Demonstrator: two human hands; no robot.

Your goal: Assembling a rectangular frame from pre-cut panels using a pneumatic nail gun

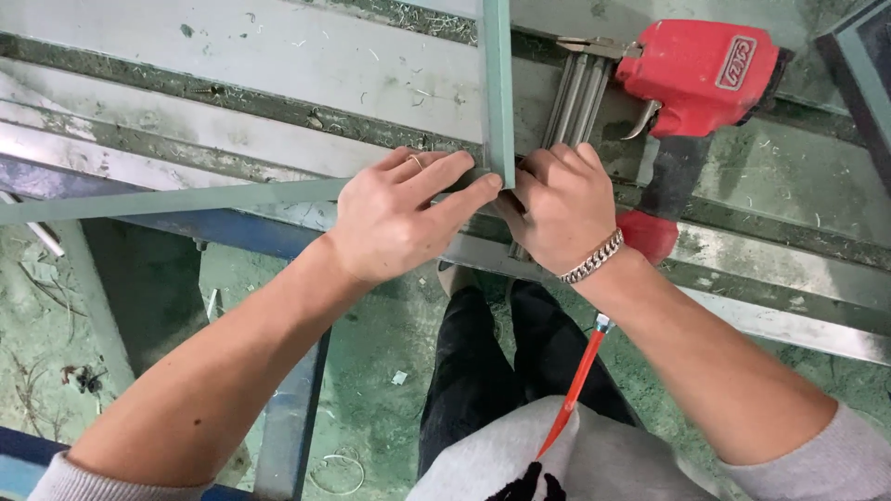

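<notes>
**Two hands pressing a frame corner together**

At the centre of the frame, my left hand and right hand meet at a corner where two pale green, flat strips join: a long horizontal strip running to the left edge and an upright strip rising to the top. Each grip is pressed flat on the joint, fingers together, clamping it against the grey, dusty metal tabletop. I judge this as aligning the corner; next it needs steady pressure. At upper right lies a red pneumatic nail gun bearing a small white oval label.
</notes>
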